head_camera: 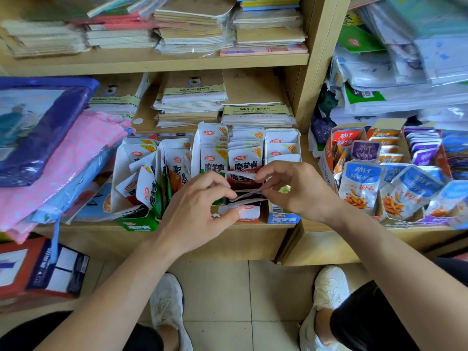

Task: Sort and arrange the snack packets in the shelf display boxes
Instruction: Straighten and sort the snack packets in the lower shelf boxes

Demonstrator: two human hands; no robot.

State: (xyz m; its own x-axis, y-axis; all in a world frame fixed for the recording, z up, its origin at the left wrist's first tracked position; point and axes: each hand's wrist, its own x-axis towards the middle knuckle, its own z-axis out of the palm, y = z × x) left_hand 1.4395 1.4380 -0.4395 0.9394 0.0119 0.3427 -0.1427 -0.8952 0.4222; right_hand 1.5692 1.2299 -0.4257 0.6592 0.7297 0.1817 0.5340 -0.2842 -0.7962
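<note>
Several open display boxes of white snack packets stand side by side on the low shelf. My left hand (202, 206) and my right hand (291, 188) meet over the red-fronted middle box (249, 216). Both pinch the top edges of red-and-white packets (243, 179) standing at the front of that box. Behind them, rows of upright white packets (244, 148) fill the box. The green box (138, 224) on the left holds packets lying tilted and jumbled. A blue-fronted box (282, 219) sits under my right hand.
To the right, more boxes hold blue fish-snack packets (361, 183) and purple ones (420, 145). Stacked notebooks (192, 97) lie on the shelf behind. Pink and blue plastic bags (58, 158) pile up at the left. My white shoes (167, 305) stand on the tiled floor.
</note>
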